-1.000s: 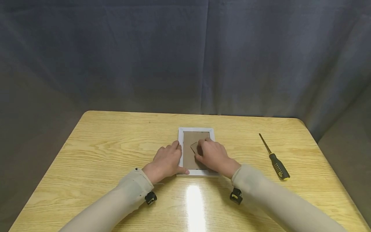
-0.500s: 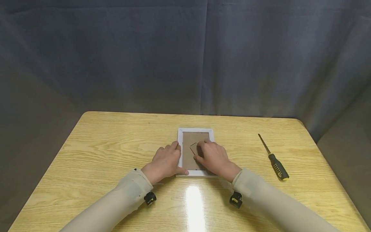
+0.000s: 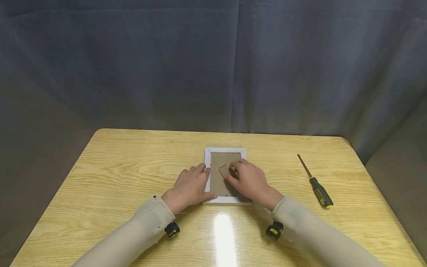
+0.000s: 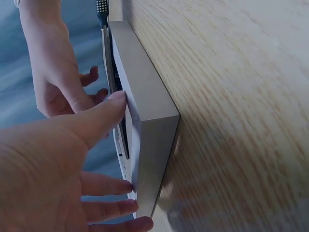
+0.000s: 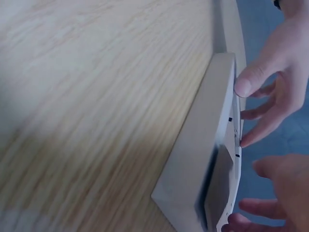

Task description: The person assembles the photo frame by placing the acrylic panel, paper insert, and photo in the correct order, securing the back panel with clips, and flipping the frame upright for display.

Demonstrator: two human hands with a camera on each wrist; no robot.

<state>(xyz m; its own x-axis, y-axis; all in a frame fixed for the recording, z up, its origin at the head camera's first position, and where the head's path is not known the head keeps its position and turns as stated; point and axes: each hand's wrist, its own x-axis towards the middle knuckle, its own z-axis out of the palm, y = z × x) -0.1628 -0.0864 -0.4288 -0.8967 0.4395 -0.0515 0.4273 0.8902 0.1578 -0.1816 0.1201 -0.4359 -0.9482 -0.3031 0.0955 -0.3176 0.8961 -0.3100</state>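
A white picture frame (image 3: 225, 150) lies on the wooden table with its brown backing board (image 3: 217, 187) facing up. A bent dark slit in the board shows near its middle. My left hand (image 3: 191, 186) rests along the frame's left side, its thumb at the near edge and its fingers straight. Over the right part of the board is my right hand (image 3: 251, 180), fingers loosely bent and thumb apart from them, with nothing seen between. In the right wrist view, a dark gap separates the backing board (image 5: 219, 186) from the frame's rim, and my right fingertips stand off it.
A screwdriver (image 3: 317, 185) with a black and yellow handle lies right of the frame on the table (image 3: 140, 155). A dark curtain (image 3: 166, 66) hangs behind the table's far edge. Bands with small black devices are at both wrists.
My right hand has drawn slightly back to the right, with its fingers and thumb spreading apart. My left thumb has shifted a little on the near edge. The frame stays in place.
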